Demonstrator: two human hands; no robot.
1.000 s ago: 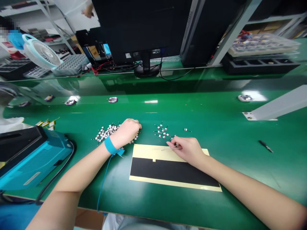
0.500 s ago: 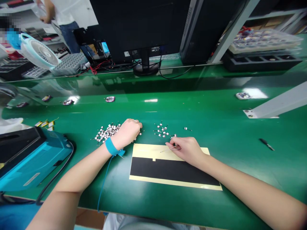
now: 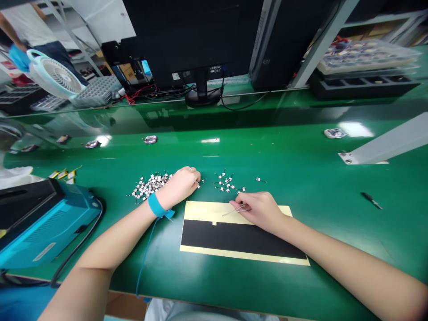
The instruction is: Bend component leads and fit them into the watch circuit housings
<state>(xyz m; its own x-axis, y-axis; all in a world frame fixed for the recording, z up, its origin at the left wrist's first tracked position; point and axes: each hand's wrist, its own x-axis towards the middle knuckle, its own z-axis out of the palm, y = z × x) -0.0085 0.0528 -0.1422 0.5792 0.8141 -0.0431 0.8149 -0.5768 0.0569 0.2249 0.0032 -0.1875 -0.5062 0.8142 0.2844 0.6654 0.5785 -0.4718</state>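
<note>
My left hand, with a blue strap at the wrist, is closed at the right edge of a pile of small white parts; what its fingertips hold is too small to name. My right hand grips thin tweezers, their tips pointing left over the yellow top strip of a sheet with a black band. Beyond the sheet lies a smaller loose group of parts, and a single part rests to its right.
A blue and black machine with a cable stands at the left. A black pen-like tool lies at the right, near a slanted metal post. A monitor and a fan stand behind. A person is at the back left.
My left hand has shifted slightly right, and a few small parts now show beside its fingertips. My right hand has barely moved. The person behind has moved left.
</note>
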